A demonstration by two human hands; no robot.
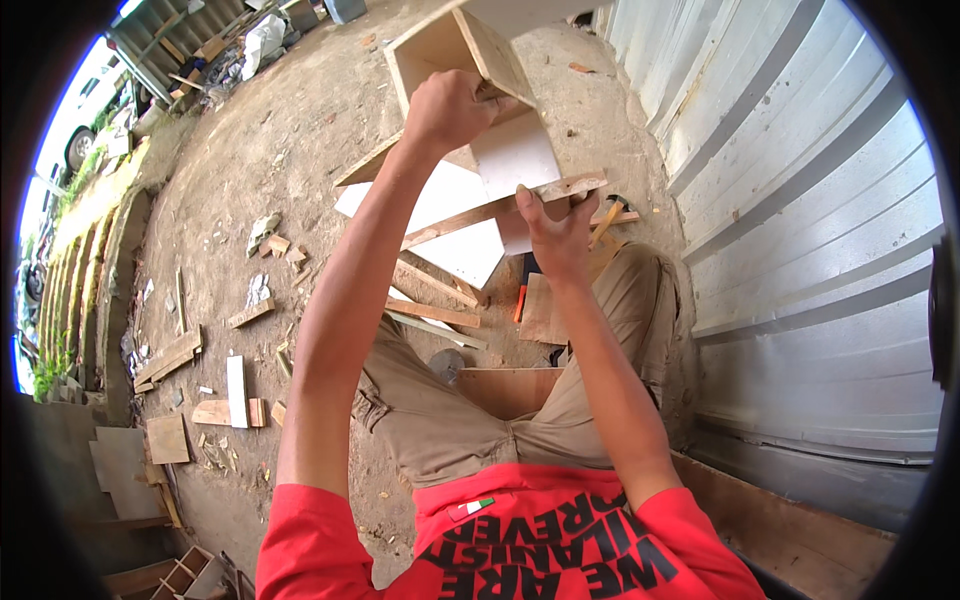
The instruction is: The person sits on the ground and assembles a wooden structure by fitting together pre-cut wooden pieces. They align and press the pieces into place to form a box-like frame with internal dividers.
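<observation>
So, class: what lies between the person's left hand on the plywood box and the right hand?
In the head view, between the left hand on the plywood box and the right hand, lie a white panel and the wooden strip it grips.

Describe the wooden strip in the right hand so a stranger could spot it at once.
Start at the corrugated metal wall on the right, then find the open plywood box gripped by the left hand. Just below it, the right hand pinches a long wooden strip, raised and slanting, unlike the scraps lying flat on the dirt.
</observation>
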